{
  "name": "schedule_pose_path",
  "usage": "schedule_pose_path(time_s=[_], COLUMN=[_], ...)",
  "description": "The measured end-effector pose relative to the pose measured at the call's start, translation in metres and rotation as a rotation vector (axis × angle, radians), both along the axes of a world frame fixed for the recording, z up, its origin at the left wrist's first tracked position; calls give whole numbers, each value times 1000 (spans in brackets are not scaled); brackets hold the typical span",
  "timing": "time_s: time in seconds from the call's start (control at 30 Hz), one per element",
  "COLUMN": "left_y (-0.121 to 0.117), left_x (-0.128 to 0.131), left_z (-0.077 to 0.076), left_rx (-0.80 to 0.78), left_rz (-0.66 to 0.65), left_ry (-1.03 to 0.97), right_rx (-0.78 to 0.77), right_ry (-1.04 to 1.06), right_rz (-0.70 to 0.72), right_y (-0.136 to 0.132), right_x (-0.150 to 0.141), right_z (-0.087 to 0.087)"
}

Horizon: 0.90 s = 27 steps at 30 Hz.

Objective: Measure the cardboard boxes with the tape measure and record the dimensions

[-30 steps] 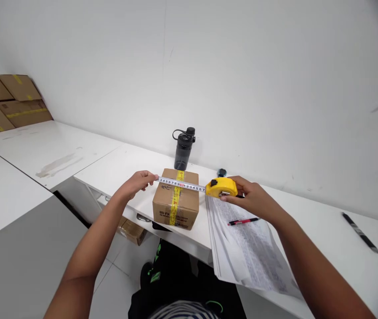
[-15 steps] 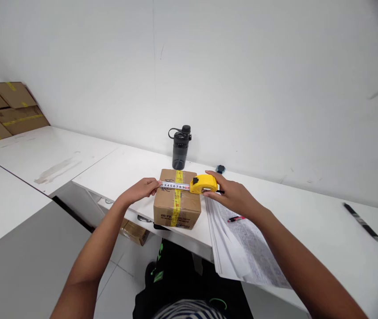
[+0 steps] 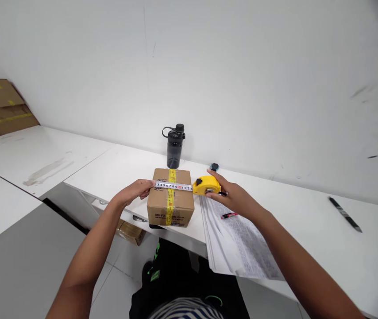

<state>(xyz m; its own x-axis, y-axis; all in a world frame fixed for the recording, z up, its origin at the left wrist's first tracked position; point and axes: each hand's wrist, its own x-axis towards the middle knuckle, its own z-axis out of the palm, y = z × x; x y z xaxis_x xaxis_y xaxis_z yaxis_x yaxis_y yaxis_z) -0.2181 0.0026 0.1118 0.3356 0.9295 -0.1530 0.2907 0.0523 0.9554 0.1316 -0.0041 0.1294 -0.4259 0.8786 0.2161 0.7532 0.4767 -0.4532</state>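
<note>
A small cardboard box (image 3: 159,204) with yellow printed tape over its top sits at the front edge of the white desk. Across the box top runs the white blade of a tape measure (image 3: 206,185), whose yellow case is just past the box's right edge. My right hand (image 3: 233,192) is closed around that case, thumb and fingers on either side. At the box's left edge, my left hand (image 3: 139,190) pinches the blade's free end; the tip itself is hidden by the fingers.
Behind the box stands a dark shaker bottle (image 3: 175,148). A small dark watch-like item (image 3: 214,167) lies near the wall. Right of the box are printed papers (image 3: 238,248) with a red-black pen (image 3: 229,215). A black marker-like object (image 3: 345,214) lies farther right. Stacked cartons (image 3: 5,117) fill the left corner.
My right hand has drawn the tape measure's case rightward off the box top, so more blade shows. My left hand keeps its pinch at the left edge. The whole view has shifted slightly.
</note>
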Motion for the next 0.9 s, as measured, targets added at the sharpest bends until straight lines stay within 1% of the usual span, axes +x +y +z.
schedule_pose_path(time_s=[0.1,0.17,0.2,0.27,0.33,0.4,0.43,0.5,0.6,0.67,0.73,0.8,0.9], left_y=[0,3,5,15,28,45,54,69,81,80,75,68,62], left_x=[-1,0,1,6,16,31,39,54,65,66,64,63,62], left_z=[10,23,32,51,70,83,86,86,71,59,51,47,45], left_rx=[51,120,160,246,330,387,402,427,440,408,360,349,400], left_rz=[15,26,26,14,-17,-69,-94,-94,-38,-51,-84,-104,-95], left_ry=[13,51,65,90,147,241,305,461,660,708,733,760,784], right_rx=[93,183,227,305,363,375,363,349,410,454,457,438,405], right_ry=[-11,-3,16,99,233,390,437,461,366,297,253,225,210], right_rz=[-24,-34,-32,-22,-15,-11,-13,-60,-129,-159,-181,-182,-159], right_y=[-1,-10,-19,-44,-76,-105,-116,-128,-125,-117,-110,-106,-104], right_x=[4,5,3,-8,-28,-55,-69,-93,-115,-121,-122,-123,-123], right_z=[-3,-4,-4,-4,-6,-10,-12,-17,-20,-19,-16,-13,-12])
